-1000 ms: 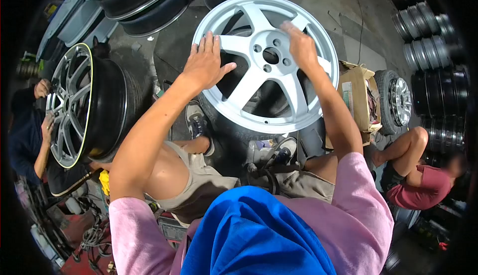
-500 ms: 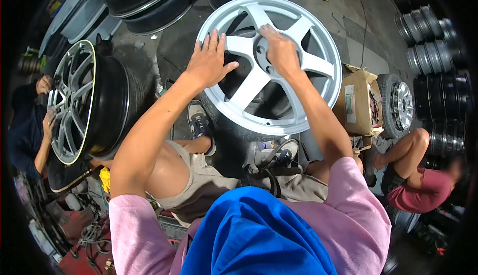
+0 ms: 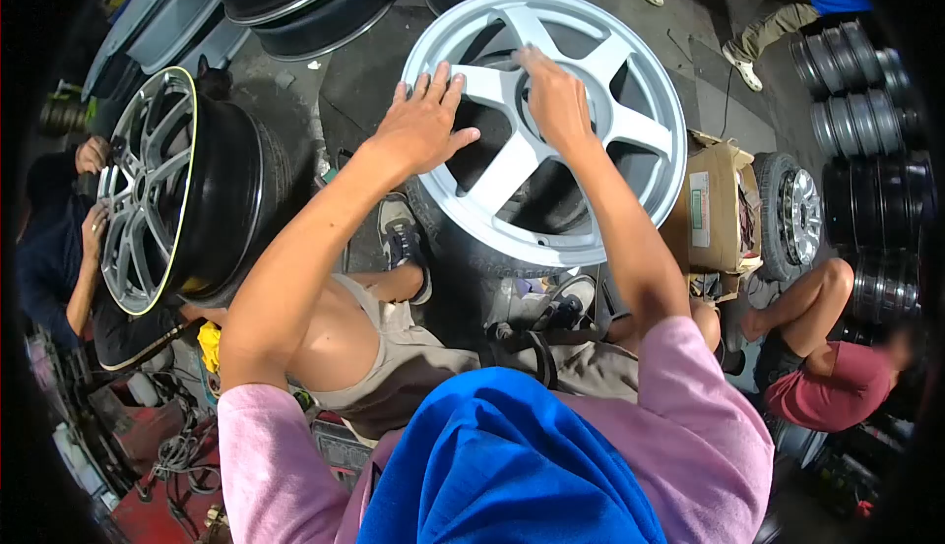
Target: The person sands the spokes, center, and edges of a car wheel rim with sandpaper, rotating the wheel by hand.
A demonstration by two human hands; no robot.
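Observation:
A large white wheel rim (image 3: 635, 126) lies face up in front of me, with part of a dark tyre showing beneath its near edge. My left hand (image 3: 421, 123) rests on the rim's left side, fingers spread and thumb apart, holding nothing. Over the hub, near the top of the centre, is my right hand (image 3: 556, 96). Its fingers are bent and pressed together against the rim's surface; whatever they may hold is hidden. The right hand covers part of the centre hole and the bolt holes.
At the left, a co-worker's hands touch a grey rim (image 3: 148, 190) standing upright. More rims (image 3: 315, 12) are stacked at the upper left. A cardboard box (image 3: 711, 199) stands right, beside a tyre (image 3: 778, 214). A person sits lower right; another walks at the upper right.
My right hand has moved left from the rim's right spokes onto the hub. The rim sits slightly farther right in view. A person in blue has come in at the upper right.

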